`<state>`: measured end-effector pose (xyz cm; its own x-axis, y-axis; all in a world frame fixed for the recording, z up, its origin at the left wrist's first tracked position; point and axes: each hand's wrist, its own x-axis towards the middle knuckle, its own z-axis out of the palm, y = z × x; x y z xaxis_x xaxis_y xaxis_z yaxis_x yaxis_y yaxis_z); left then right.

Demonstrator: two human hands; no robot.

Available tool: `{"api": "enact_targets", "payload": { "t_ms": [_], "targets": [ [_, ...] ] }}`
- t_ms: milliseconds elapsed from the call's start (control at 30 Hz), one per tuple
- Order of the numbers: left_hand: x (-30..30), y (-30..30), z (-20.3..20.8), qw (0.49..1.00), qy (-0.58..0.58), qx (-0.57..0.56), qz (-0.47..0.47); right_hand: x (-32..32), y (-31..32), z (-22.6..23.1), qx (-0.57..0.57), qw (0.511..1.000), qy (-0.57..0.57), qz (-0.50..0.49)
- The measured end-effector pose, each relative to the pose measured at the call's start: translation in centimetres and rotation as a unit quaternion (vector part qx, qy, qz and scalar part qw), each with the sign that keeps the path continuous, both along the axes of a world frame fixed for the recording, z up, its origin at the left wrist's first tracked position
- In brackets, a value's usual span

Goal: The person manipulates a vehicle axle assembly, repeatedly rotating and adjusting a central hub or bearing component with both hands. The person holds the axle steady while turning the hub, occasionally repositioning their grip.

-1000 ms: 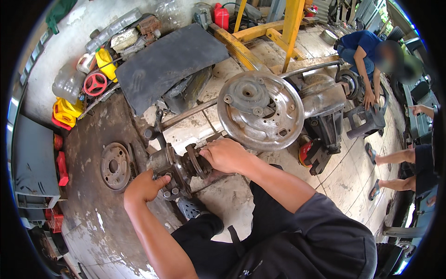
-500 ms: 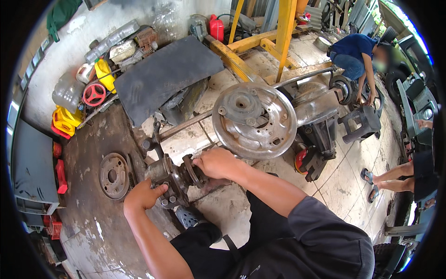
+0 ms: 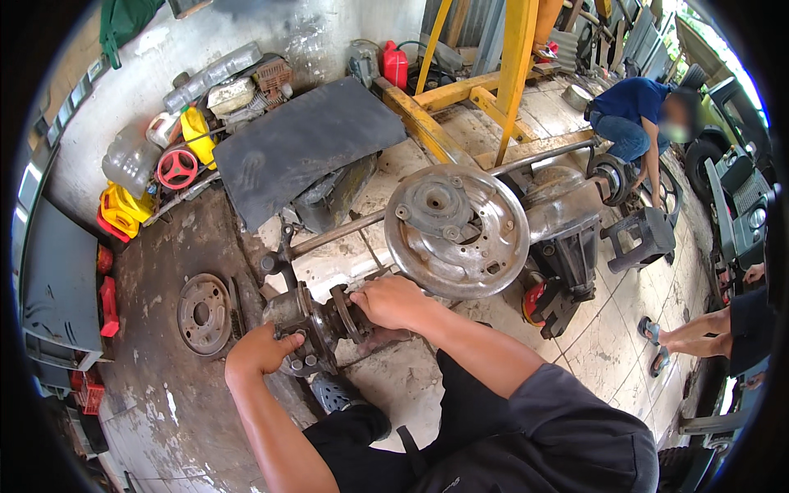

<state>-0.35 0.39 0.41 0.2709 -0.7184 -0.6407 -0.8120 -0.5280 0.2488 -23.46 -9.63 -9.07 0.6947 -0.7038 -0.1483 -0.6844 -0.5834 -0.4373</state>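
At the near end of a long metal vehicle axle is a greasy steel hub [image 3: 308,316] with several bolt heads on its near side. My left hand [image 3: 265,348] is wrapped round the hub's left side, its thumb against a bolt. A thick round flange [image 3: 346,314] stands just right of the hub, with a gap between the two. My right hand [image 3: 396,302] grips the flange's right side, most fingers hidden behind it. Above my right hand is a large round metal backing plate [image 3: 460,267] with a smaller dark hub piece [image 3: 433,202] on it.
Another round plate [image 3: 204,314] lies on the floor to the left. A dark sheet panel [image 3: 308,148] and a yellow steel frame [image 3: 427,127] stand beyond. A co-worker [image 3: 629,111] crouches by the axle's far end, near a black plastic stool [image 3: 643,238]. Sandalled feet [image 3: 657,349] stand at right.
The scene has shifted slightly down and right in view. Both my hands keep their places on the metal parts. The co-worker's head dips a little, and the bystander's hand at right has lowered.
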Motion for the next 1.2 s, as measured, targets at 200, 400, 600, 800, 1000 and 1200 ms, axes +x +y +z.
{"api": "enact_targets", "payload": {
  "t_ms": [200,400,600,800,1000,1200],
  "targets": [
    [0.1,0.1,-0.1,1.0,-0.009,0.008,0.004,0.4,0.1,-0.5,0.008,1.0,-0.007,-0.01],
    [0.6,0.0,-0.6,1.0,-0.003,0.002,-0.014,0.5,-0.6,-1.1,-0.012,1.0,0.0,0.011],
    [0.2,0.0,-0.4,1.0,-0.011,-0.003,-0.008,-0.1,0.2,-0.2,-0.003,1.0,-0.025,-0.007],
    [0.5,0.3,-0.6,1.0,-0.012,-0.008,-0.013,0.4,0.2,-1.4,-0.004,1.0,-0.028,0.013],
    [0.6,0.2,-1.3,1.0,-0.02,-0.016,-0.018,1.0,-0.8,-1.3,0.003,0.999,0.031,0.009],
    [0.3,0.0,-0.5,1.0,-0.02,0.008,-0.003,0.3,0.3,-0.2,0.032,0.999,0.02,0.01]
  ]
}}
